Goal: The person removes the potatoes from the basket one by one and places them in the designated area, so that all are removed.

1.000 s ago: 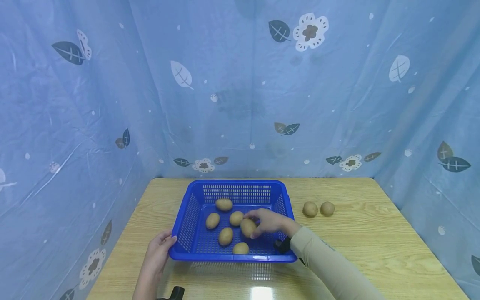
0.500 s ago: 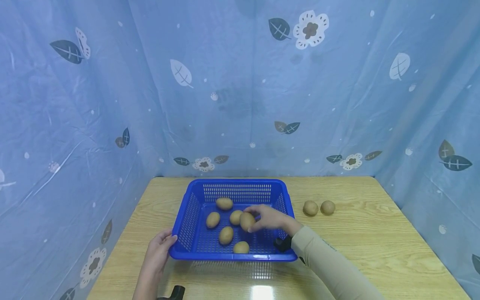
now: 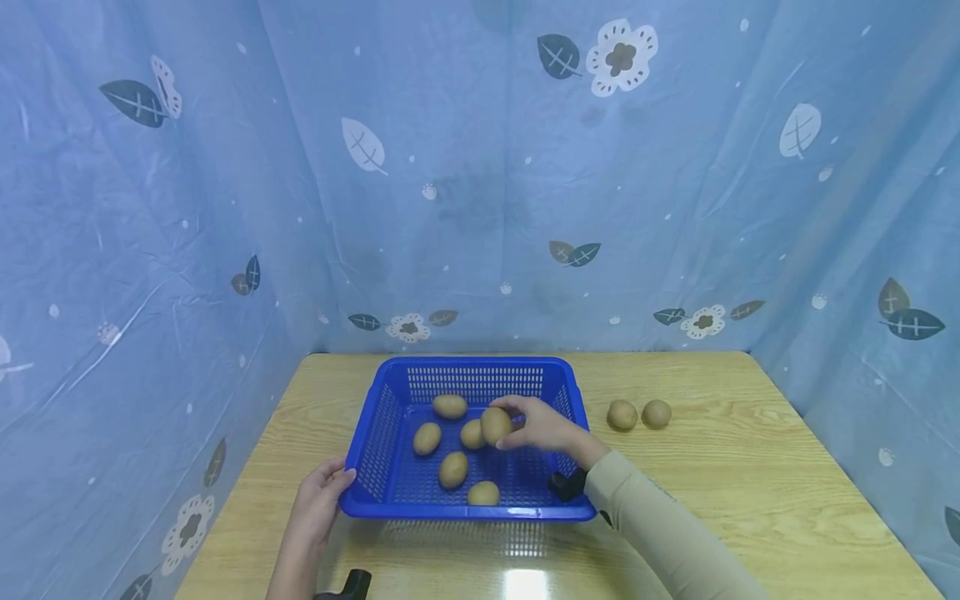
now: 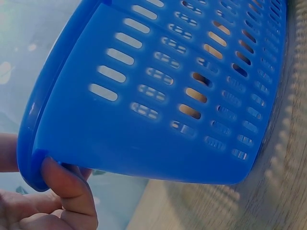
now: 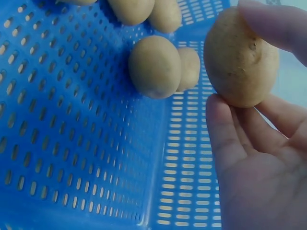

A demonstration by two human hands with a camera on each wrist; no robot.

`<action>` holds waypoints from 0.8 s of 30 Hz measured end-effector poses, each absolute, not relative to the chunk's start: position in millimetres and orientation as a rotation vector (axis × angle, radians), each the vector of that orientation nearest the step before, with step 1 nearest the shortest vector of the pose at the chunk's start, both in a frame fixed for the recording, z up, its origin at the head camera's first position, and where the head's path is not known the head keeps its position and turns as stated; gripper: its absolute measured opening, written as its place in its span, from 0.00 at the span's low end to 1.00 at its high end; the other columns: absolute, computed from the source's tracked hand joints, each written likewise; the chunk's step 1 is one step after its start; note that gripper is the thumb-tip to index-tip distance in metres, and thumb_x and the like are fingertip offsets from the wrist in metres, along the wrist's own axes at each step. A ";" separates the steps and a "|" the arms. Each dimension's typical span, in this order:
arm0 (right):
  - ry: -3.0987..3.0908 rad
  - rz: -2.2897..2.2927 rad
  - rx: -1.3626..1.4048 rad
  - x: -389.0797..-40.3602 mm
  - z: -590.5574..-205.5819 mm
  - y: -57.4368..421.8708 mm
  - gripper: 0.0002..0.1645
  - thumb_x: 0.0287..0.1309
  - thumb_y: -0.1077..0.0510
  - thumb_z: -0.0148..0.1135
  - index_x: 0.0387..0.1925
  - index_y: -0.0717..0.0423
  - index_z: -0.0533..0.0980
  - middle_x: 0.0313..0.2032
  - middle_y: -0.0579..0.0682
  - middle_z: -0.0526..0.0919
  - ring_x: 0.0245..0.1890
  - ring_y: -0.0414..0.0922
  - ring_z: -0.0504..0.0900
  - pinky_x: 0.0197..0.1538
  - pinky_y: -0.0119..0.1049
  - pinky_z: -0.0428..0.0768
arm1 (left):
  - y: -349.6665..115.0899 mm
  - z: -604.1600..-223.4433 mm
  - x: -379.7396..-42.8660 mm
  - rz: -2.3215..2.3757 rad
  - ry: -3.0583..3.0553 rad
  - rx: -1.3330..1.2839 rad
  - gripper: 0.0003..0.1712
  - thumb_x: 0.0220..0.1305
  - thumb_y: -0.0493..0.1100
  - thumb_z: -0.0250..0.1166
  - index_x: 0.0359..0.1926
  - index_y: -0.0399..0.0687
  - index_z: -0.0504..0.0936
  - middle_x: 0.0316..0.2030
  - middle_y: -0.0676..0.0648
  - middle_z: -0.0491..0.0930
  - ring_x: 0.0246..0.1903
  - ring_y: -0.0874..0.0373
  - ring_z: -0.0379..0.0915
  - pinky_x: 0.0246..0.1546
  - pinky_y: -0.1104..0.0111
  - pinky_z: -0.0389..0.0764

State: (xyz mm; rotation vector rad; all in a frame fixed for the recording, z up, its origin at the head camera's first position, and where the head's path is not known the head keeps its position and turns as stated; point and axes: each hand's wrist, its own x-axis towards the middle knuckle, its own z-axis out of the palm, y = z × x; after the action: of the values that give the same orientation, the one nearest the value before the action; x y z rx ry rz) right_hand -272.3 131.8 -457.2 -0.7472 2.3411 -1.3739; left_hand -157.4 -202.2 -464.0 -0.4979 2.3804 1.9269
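Observation:
My right hand (image 3: pixel 542 425) pinches a potato (image 3: pixel 496 426) between thumb and fingers, raised over the floor of a blue plastic basket (image 3: pixel 467 512). In the right wrist view that potato (image 5: pixel 241 60) is oval and tan, with a small dark spot. Several other potatoes lie inside the basket: one (image 3: pixel 450 406) at the back, one (image 3: pixel 427 438) to the left, one (image 3: pixel 453 470) in the middle, one (image 3: pixel 483 493) by the front wall. Another (image 3: pixel 472 434) is partly hidden behind the held one. My left hand (image 3: pixel 318 496) grips the basket's rim (image 4: pixel 33 124) at the front left corner.
Two more potatoes, one (image 3: pixel 622 415) beside the other (image 3: pixel 657 414), lie on the wooden table (image 3: pixel 735 467) right of the basket. A blue patterned curtain (image 3: pixel 465 167) closes off the back and both sides.
My right hand has lifted the potato from low in the basket, raising it and tilting it more upright. The left hand keeps its hold on the rim.

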 end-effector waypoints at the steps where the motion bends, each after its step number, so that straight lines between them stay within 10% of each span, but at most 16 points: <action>1: 2.341 -1.386 -0.751 -272.5 -456.5 132.2 0.38 0.46 0.57 0.72 0.60 0.59 0.69 0.53 0.52 0.77 0.56 0.51 0.74 0.55 0.41 0.79 | -202.2 -463.8 -157.5 1.926 2.380 -0.498 0.26 0.71 0.42 0.48 0.63 0.28 0.62 0.54 0.34 0.74 0.49 0.57 0.76 0.51 0.70 0.79; 24: 2.380 -1.552 -0.689 -275.4 -442.5 142.9 0.40 0.49 0.56 0.71 0.64 0.60 0.67 0.58 0.56 0.75 0.55 0.53 0.74 0.56 0.45 0.77 | -202.4 -462.8 -157.9 1.935 2.365 -0.505 0.25 0.71 0.41 0.49 0.62 0.28 0.62 0.55 0.32 0.73 0.50 0.54 0.76 0.53 0.63 0.79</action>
State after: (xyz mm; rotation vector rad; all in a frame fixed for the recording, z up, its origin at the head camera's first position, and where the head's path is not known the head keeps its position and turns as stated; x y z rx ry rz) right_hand -275.4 142.9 -442.5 -0.6890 2.3804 -1.5516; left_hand -157.9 -202.4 -462.8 -0.5050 2.3649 1.9354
